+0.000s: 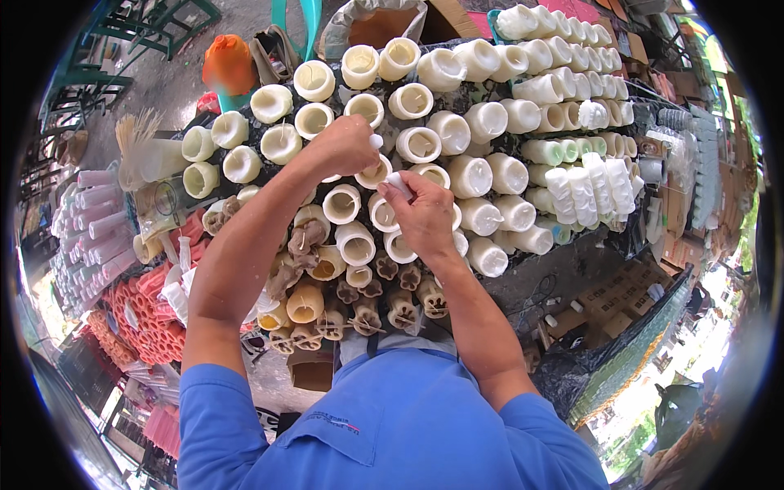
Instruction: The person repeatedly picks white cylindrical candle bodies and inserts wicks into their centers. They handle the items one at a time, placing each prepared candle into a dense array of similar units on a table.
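Rows of cream, cup-like wax candles (341,204), many with a wick in the hollow, cover the table before me. My left hand (347,145) is closed, fingers curled down over one hollow candle (374,173). A small white patch (376,141) shows at its fingers; whether it is a wrapping or a held piece is unclear. Just right of that candle, my right hand (423,214) is closed in a pinch, with a small white piece (398,183) at its fingertips. What either hand pinches is too small to make out.
White candles (486,121) lie in rows toward the right, with ribbed white ones (581,196) beyond. Brown flower-shaped candles (402,310) stand nearest my body. Coral-red pieces (147,318) and pale pink tubes (102,224) are at left. An orange bag (229,65) sits beyond the table.
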Motion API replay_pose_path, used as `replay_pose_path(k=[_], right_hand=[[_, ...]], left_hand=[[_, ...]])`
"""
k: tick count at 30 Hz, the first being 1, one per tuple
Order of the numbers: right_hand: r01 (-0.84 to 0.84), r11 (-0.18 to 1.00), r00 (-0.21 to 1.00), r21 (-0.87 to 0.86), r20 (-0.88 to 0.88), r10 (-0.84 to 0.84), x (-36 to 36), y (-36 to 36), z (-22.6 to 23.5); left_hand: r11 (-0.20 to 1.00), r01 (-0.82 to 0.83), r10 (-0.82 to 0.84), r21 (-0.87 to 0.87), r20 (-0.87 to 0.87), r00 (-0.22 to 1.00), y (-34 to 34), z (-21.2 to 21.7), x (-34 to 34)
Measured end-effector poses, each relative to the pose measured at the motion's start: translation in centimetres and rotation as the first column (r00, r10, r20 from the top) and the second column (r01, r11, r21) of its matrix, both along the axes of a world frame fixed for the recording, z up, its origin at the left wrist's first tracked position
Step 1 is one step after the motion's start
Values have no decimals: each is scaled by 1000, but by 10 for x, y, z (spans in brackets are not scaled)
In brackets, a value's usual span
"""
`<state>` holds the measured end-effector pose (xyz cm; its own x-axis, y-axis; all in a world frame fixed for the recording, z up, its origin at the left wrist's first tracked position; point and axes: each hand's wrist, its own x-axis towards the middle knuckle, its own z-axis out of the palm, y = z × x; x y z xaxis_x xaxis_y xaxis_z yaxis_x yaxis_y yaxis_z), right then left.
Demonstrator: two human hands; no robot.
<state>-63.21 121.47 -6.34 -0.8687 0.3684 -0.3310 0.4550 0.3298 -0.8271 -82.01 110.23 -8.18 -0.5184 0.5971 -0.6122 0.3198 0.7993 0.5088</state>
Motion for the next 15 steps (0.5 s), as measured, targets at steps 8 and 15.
replay_pose_path(k=[8,15], right_hand=[[-46,964,991,261,-113,78,4,-2,-3],[-57,928,926,367,-327,186,-14,-9,-30]], left_hand=[[1000,10,-9,28,-33,999,-9,4,6],[997,-49,50,56,-8,999,-15,7,19]])
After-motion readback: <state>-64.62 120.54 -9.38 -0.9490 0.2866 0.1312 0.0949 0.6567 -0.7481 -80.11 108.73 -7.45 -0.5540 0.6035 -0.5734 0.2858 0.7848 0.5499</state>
